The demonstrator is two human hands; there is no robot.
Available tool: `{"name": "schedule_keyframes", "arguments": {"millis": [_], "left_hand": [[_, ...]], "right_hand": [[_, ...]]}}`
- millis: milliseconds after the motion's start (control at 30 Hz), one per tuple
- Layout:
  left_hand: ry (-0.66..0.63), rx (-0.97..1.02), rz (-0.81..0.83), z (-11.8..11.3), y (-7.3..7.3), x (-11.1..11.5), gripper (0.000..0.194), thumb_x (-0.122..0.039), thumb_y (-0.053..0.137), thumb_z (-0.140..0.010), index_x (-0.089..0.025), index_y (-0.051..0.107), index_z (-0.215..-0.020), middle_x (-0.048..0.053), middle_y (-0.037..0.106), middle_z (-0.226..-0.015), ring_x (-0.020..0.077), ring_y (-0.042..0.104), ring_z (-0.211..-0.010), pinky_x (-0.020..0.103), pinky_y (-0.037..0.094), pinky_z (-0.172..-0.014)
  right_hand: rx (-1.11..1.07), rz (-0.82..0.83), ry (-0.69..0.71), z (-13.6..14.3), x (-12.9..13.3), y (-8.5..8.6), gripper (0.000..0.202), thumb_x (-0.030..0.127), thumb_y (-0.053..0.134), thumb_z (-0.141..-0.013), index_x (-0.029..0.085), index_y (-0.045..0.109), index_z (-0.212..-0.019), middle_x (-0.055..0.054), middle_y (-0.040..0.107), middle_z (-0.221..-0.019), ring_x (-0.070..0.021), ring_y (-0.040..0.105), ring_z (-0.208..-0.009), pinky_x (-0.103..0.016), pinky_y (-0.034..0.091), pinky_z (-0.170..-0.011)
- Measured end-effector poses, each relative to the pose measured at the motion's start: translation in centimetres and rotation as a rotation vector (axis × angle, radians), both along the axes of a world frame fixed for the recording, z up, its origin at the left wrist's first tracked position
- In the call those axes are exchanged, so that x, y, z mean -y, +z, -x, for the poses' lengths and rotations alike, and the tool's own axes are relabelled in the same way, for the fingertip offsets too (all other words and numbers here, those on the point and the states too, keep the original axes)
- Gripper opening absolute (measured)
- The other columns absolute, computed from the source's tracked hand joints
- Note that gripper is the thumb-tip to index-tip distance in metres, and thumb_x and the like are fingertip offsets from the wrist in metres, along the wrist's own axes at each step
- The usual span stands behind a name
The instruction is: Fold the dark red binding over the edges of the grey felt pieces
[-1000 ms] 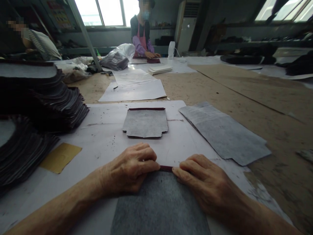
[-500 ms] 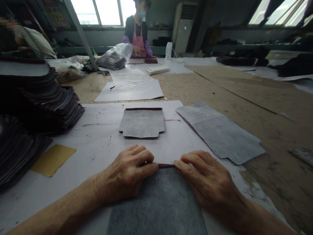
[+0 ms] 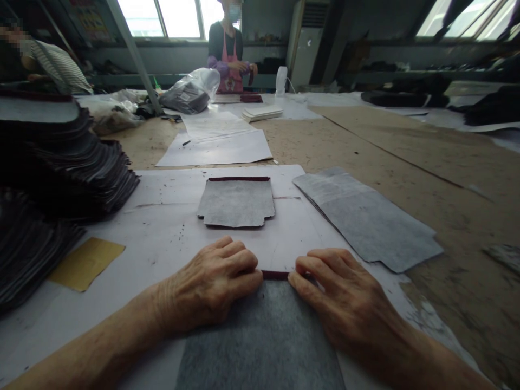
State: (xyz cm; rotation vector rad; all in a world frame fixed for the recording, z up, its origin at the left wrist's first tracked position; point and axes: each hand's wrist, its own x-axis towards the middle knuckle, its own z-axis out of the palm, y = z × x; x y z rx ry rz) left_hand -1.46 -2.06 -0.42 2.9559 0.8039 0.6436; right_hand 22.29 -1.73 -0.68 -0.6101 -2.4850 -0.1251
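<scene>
A grey fabric-like panel [image 3: 264, 336] lies in front of me, its far edge folded over as a dark red strip [image 3: 276, 275]. My left hand [image 3: 215, 284] is closed on the left part of this fold, thumb and curled fingers pressed at the edge. On the right part, my right hand [image 3: 345, 295] pinches the fold between thumb and fingers. The strip shows between the two hands; its ends are hidden under my fingers. Just beyond lies a smaller-looking grey piece [image 3: 238, 203] with a dark red folded top edge and notched lower corners.
Tall stacks of dark pieces [image 3: 60, 162] stand at the left, near a yellow card [image 3: 89, 262]. Several grey panels [image 3: 365, 216] lie overlapped at the right. White sheets [image 3: 219, 147] and a plastic bag [image 3: 189, 92] are farther back. A person in a pink apron [image 3: 231, 62] stands across the table.
The dark red fold between my hands now shows wider and flatter. My right fingers have shifted slightly and bent more. The person across has raised their hands.
</scene>
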Motion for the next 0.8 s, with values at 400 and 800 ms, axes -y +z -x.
{"name": "schedule_keyframes", "arguments": {"millis": [400,800], "left_hand": [[0.002,-0.02,0.088,0.1,-0.1,-0.3,0.021,-0.005,0.04,-0.083,-0.015,0.057,-0.09,0.005,0.054,-0.087,0.0158,0.044,-0.077,0.033,0.037,-0.071],[-0.055,0.07,0.204,1.9,0.5,-1.0,0.031,0.001,0.042,-0.075,-0.017,0.058,-0.094,0.005,0.055,-0.086,0.0152,0.047,-0.078,0.033,0.038,-0.073]], "right_hand": [[0.098,0.011,0.062,0.1,-0.1,0.1,0.027,0.01,0.037,-0.088,0.007,0.058,-0.105,-0.007,0.059,-0.082,-0.0177,0.048,-0.075,-0.036,0.037,-0.072],[0.17,0.033,0.053,0.2,-0.2,0.3,0.027,0.01,0.037,-0.087,0.013,0.06,-0.101,-0.007,0.056,-0.082,-0.0175,0.046,-0.075,-0.039,0.036,-0.076]]}}
